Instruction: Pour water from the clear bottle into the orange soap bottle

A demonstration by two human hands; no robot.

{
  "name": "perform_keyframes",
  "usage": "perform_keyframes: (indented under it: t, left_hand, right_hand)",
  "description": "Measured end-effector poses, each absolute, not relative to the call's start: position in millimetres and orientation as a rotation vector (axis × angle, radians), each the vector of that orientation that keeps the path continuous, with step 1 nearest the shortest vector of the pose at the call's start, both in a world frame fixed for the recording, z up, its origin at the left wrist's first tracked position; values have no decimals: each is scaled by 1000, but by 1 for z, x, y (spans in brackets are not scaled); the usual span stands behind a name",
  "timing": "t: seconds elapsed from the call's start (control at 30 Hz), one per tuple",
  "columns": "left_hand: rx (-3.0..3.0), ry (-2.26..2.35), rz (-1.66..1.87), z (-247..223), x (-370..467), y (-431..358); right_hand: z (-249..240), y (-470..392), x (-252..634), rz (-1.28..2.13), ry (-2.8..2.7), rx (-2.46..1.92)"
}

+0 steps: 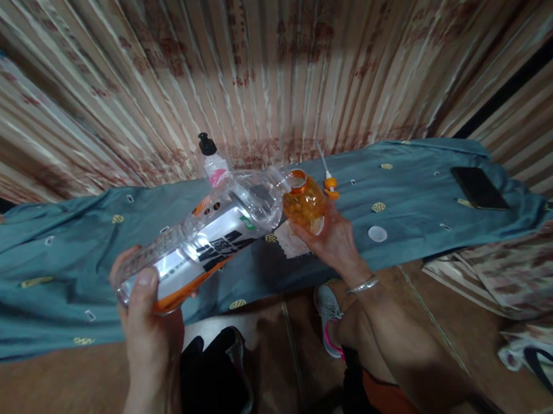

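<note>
My left hand [144, 304] is wrapped round the base of a large clear plastic bottle [220, 237] with a silver, black and orange label. The bottle is tilted almost level, its neck pointing right. Its mouth is at the opening of a small orange see-through bottle [302, 200]; I cannot tell whether they touch. Closed round the lower part of that orange bottle is my right hand [331, 237], with a bangle on the wrist. An orange pump top [330, 187] with a thin tube lies just beyond the right hand. A white round cap [377, 233] lies to its right.
A teal patterned cloth [405, 184] covers the narrow table. Behind the large bottle stands a bottle with a black top [208, 151]. A dark phone [478, 187] lies at the right, and crumpled paper [288, 242] below the orange bottle. Pleated curtains [249, 69] hang behind.
</note>
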State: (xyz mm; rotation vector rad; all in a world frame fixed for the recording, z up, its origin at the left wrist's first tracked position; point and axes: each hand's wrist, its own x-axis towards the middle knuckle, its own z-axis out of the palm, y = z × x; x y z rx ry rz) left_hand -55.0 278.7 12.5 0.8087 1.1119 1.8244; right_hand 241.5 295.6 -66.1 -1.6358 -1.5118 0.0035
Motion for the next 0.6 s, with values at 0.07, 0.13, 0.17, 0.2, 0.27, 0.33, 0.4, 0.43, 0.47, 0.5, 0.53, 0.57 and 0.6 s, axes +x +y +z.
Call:
perform_keyframes:
  t: [0.07,0.13,0.17,0.2,0.27,0.33,0.4,0.43,0.47,0.5,0.53,0.57,0.6]
  left_hand:
    - [830,1109,1827,11,-56,278]
    - [822,1116,1828,11,-56,278]
    - [806,1123,1828,12,-56,278]
    - [787,1129,1824,13,-56,278]
    - [758,1138,1816,14,-56,278]
    - [757,1135,1814,15,-55,278]
    - [764,1131,1824,15,-55,278]
    - [770,1127,1828,14,-55,278]
    - [781,1123,1830,14,-55,278]
    - [797,1118,1828,13,-56,278]
    - [816,1113,1827,12,-56,278]
    - [833,1108,1827,12,-56,278]
    - [847,1104,1829,11,-56,278]
  right_hand:
    - [-66,296,242,-4,-1515,-1638]
    - [-67,296,242,-12,-1515,-1642]
    - [-67,296,242,-15,-1514,-1643]
    - [-68,296,242,-17,-1514,-1642]
    - [-68,296,242,-14,-1516,-1637]
    - [-69,296,241,-13,-1519,-1631]
    - [-69,296,241,-20,-1518,-1630]
    - [-69,296,241,-24,-1516,-1629]
    - [-68,296,240,-27,-1515,-1628]
    - [-68,296,239,-26,-1514,-1625]
    - [-67,296,239,-21,-1513,-1623]
    - [-67,295,238,-14,-1512,-1622]
    - [-66,295,238,-9,-1509,-1623]
